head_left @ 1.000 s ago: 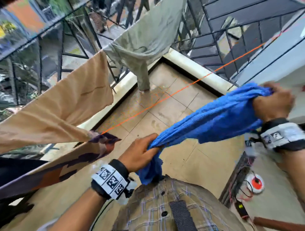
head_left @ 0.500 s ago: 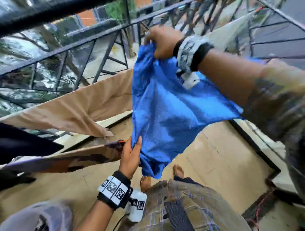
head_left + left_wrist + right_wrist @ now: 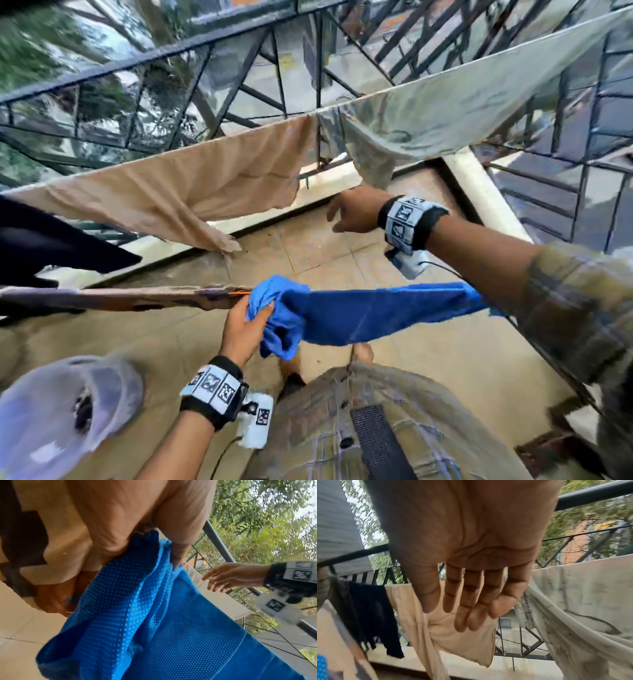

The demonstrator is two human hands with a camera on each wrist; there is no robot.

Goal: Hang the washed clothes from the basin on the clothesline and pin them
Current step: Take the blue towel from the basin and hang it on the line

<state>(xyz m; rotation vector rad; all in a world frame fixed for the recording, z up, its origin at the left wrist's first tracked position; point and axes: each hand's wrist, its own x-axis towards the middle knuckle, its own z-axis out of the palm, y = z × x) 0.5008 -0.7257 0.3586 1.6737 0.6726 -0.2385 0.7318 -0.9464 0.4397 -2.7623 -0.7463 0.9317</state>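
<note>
L hand [image 3: 247, 323] at lower centre of head view grips a bunched end of the blue dotted mesh cloth [image 3: 370, 317] — fingers curled round the fabric. Cloth stretches rightward across mid-frame, draped over the orange clothesline [image 3: 239, 292], which shows just left of the grip. R hand [image 3: 354, 212] at centre right holds nothing, fingers straight & slightly spread, near the hanging beige cloth [image 3: 191, 192] and pale grey-green cloth [image 3: 462, 113] by the black metal railing [image 3: 171, 58].
</note>
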